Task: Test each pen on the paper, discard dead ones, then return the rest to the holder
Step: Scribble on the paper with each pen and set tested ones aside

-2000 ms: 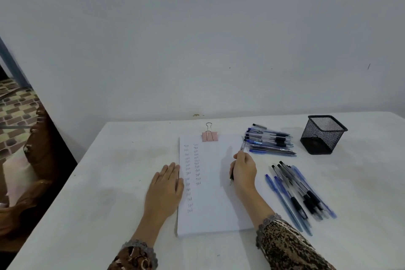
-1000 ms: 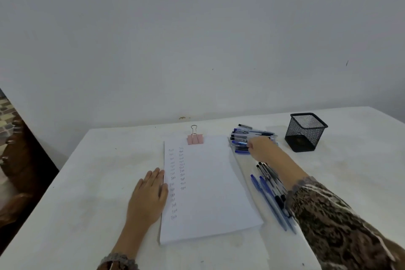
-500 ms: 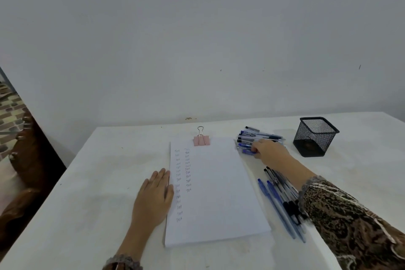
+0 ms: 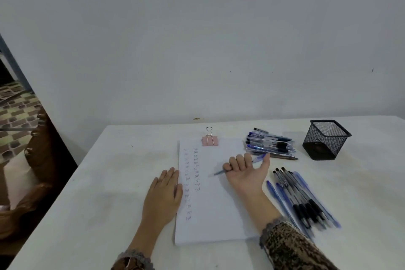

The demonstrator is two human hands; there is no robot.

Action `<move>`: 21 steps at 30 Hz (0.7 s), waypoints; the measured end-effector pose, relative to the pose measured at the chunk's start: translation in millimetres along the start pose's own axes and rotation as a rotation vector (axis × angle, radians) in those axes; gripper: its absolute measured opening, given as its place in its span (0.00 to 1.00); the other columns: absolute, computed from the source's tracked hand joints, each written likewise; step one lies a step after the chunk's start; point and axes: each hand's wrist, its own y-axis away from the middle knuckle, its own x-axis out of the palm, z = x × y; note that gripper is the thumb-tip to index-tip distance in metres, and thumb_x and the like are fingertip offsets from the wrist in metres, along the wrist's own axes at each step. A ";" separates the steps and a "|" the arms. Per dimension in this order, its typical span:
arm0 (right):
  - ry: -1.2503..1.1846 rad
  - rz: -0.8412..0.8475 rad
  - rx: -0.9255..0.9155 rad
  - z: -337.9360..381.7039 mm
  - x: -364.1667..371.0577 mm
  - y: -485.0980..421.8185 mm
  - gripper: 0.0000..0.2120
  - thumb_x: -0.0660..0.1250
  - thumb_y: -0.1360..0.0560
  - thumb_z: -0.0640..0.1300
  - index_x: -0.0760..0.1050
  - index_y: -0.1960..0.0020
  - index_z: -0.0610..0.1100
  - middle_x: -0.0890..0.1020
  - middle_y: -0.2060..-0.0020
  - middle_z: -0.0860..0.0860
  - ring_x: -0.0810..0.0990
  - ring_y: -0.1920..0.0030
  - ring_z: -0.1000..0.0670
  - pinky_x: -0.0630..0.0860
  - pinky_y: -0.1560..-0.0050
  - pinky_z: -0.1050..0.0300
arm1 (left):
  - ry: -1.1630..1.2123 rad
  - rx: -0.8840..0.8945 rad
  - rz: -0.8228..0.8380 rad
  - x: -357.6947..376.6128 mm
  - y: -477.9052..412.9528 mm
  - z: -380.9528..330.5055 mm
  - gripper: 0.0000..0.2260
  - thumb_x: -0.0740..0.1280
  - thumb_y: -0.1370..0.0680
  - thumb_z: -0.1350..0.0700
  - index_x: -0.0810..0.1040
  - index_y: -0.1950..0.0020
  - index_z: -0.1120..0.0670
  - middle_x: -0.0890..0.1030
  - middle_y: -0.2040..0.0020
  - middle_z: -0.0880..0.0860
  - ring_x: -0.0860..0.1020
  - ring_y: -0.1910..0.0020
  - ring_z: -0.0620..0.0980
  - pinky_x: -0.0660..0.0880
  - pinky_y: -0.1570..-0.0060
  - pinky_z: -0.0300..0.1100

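Your right hand curls round a blue pen above the paper; left hand lies flat on its edge. Many test marks written; far pile and near pile wait on bench, holder looks empty.

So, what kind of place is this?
Probably a room in a home: a plain white table against a bare wall, carved wooden furniture and a patterned tiled floor at the left, with paper, pens and a mesh holder laid out.
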 end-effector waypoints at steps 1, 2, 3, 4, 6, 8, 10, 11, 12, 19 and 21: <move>-0.014 -0.017 -0.011 -4.8 -4.8 1.0 0.26 0.59 0.36 0.66 0.56 0.76 0.46 0.56 0.79 0.51 0.56 0.78 0.50 0.52 0.69 0.58 | 0.006 0.001 0.000 0.2 -0.4 0.1 0.42 0.30 0.35 0.39 0.55 0.24 0.52 0.55 0.24 0.48 0.51 0.24 0.46 0.45 0.28 0.40; -0.021 -0.018 -0.018 -7.7 -8.1 1.2 0.24 0.60 0.38 0.64 0.56 0.76 0.46 0.56 0.80 0.51 0.55 0.78 0.51 0.52 0.69 0.58 | 0.005 0.002 0.003 0.2 -0.6 0.1 0.42 0.30 0.35 0.39 0.55 0.24 0.52 0.55 0.24 0.48 0.51 0.24 0.46 0.45 0.28 0.40; -0.032 -0.011 -0.026 -9.7 -9.5 1.6 0.22 0.59 0.39 0.63 0.56 0.77 0.46 0.56 0.80 0.51 0.55 0.78 0.51 0.52 0.70 0.57 | 0.000 0.001 0.007 -0.2 -0.7 -0.4 0.43 0.30 0.35 0.39 0.54 0.24 0.52 0.54 0.24 0.48 0.51 0.24 0.46 0.45 0.28 0.40; -0.039 -0.007 -0.036 -11.0 -10.8 1.7 0.21 0.58 0.40 0.61 0.56 0.77 0.46 0.56 0.81 0.51 0.55 0.78 0.51 0.53 0.71 0.57 | -0.005 -0.001 0.012 -0.7 -0.3 -0.5 0.43 0.29 0.36 0.39 0.53 0.24 0.52 0.54 0.24 0.47 0.50 0.24 0.45 0.44 0.28 0.39; -0.063 -0.010 -0.060 -11.7 -11.8 4.1 0.19 0.58 0.40 0.59 0.57 0.78 0.46 0.57 0.81 0.51 0.53 0.77 0.51 0.54 0.74 0.58 | -0.006 -0.002 0.012 -2.1 -0.1 -2.2 0.43 0.29 0.36 0.39 0.53 0.24 0.51 0.53 0.23 0.47 0.50 0.24 0.45 0.44 0.28 0.39; -0.094 -0.017 -0.082 -12.8 -13.1 4.7 0.19 0.60 0.39 0.58 0.58 0.76 0.46 0.57 0.80 0.51 0.52 0.76 0.51 0.55 0.75 0.59 | -0.008 -0.001 0.012 -2.7 0.1 -2.4 0.43 0.29 0.36 0.39 0.53 0.24 0.51 0.53 0.23 0.47 0.50 0.24 0.45 0.44 0.28 0.39; -0.099 0.000 -0.074 -12.4 -10.4 1.8 0.20 0.68 0.39 0.58 0.63 0.73 0.45 0.58 0.79 0.52 0.56 0.78 0.52 0.56 0.76 0.61 | -0.014 0.000 0.015 -2.8 0.2 -2.0 0.43 0.29 0.36 0.39 0.53 0.24 0.51 0.53 0.23 0.47 0.49 0.24 0.45 0.43 0.28 0.38; -0.077 0.037 -0.070 -13.6 -8.4 0.5 0.19 0.75 0.42 0.55 0.69 0.71 0.45 0.59 0.80 0.53 0.58 0.80 0.53 0.58 0.77 0.63 | -0.013 0.000 0.017 -2.5 0.1 -1.8 0.43 0.29 0.36 0.39 0.53 0.24 0.51 0.53 0.23 0.47 0.49 0.24 0.45 0.43 0.28 0.39; -0.037 0.086 -0.059 -14.6 -7.2 -1.1 0.18 0.81 0.46 0.51 0.75 0.68 0.44 0.62 0.80 0.53 0.60 0.81 0.54 0.60 0.79 0.65 | -0.014 0.001 0.019 -2.3 0.2 -1.5 0.43 0.29 0.36 0.39 0.53 0.24 0.51 0.53 0.23 0.47 0.49 0.24 0.45 0.43 0.28 0.39; 0.470 0.067 0.073 -32.7 -2.1 2.3 0.32 0.45 0.22 0.62 0.78 0.53 0.40 0.83 0.69 0.46 0.80 0.73 0.51 0.77 0.71 0.63 | -0.034 0.009 0.025 -3.3 0.1 -1.8 0.43 0.28 0.36 0.39 0.53 0.24 0.51 0.53 0.23 0.47 0.49 0.24 0.45 0.44 0.27 0.40; 0.569 0.074 0.090 -39.5 -0.5 9.2 0.26 0.51 0.20 0.57 0.76 0.58 0.37 0.83 0.67 0.43 0.83 0.70 0.49 0.80 0.68 0.62 | -0.032 0.009 0.028 -2.6 -0.5 -1.5 0.43 0.28 0.36 0.39 0.52 0.24 0.51 0.53 0.23 0.47 0.49 0.24 0.45 0.44 0.27 0.40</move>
